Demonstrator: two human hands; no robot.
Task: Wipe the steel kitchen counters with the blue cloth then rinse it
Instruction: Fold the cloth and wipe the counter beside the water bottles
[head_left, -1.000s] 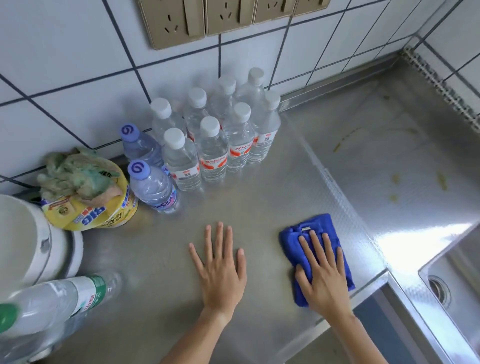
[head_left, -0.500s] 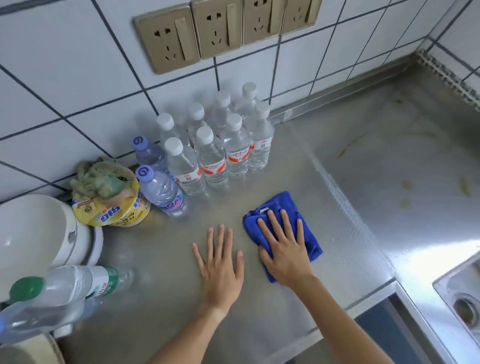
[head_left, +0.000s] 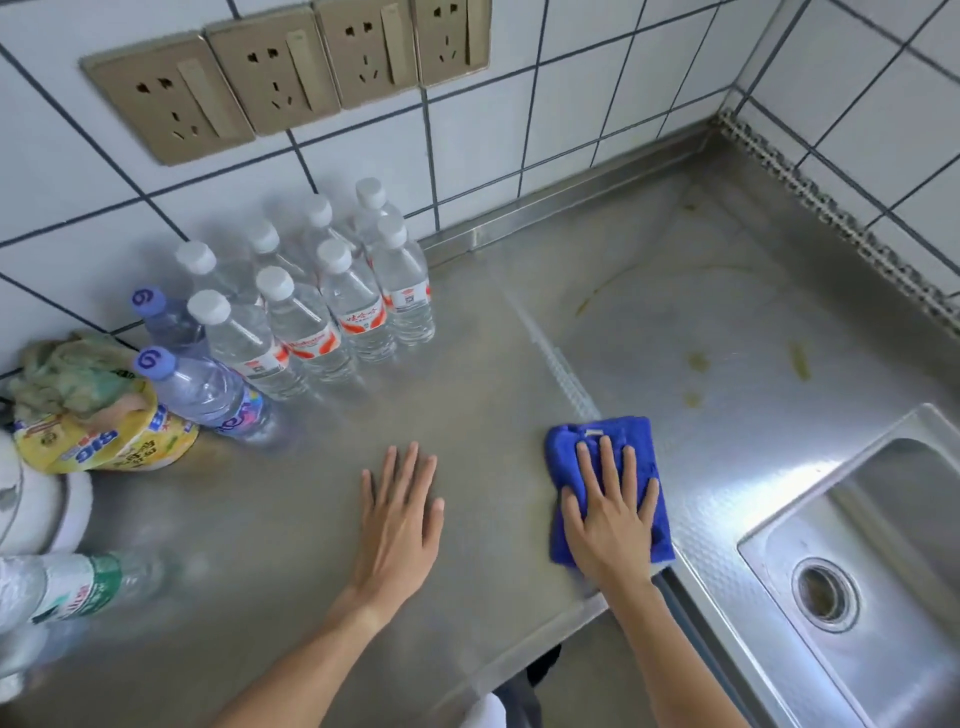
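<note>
Hands flat on steel as blue cloth meets the seam

Blue cloth (head_left: 605, 483), folded into a pad, lies on the steel tabletop (head_left: 467, 395) just left of the sink (head_left: 862, 577), its far corner touching the ridged seam that runs back toward the tiled wall. The person's right hand (head_left: 610, 519) presses down on the cloth with palm flat and fingers spread, pinning it rather than gripping it. The left hand (head_left: 397, 519) rests open and empty on bare steel, further left of the sink and apart from the cloth. Yellowish stains (head_left: 696, 361) mark the tabletop behind the sink. Well to the left of the sink, a cluster of capped water bottles (head_left: 322, 306) stands upright against the wall beneath a row of sockets (head_left: 291, 78), with two purple-capped bottles (head_left: 202, 389) beside them. Further left again sits a yellow tub (head_left: 104, 441) topped with a crumpled rag, and a green-labelled bottle (head_left: 78, 587) lies blurred at the frame's edge.
</note>
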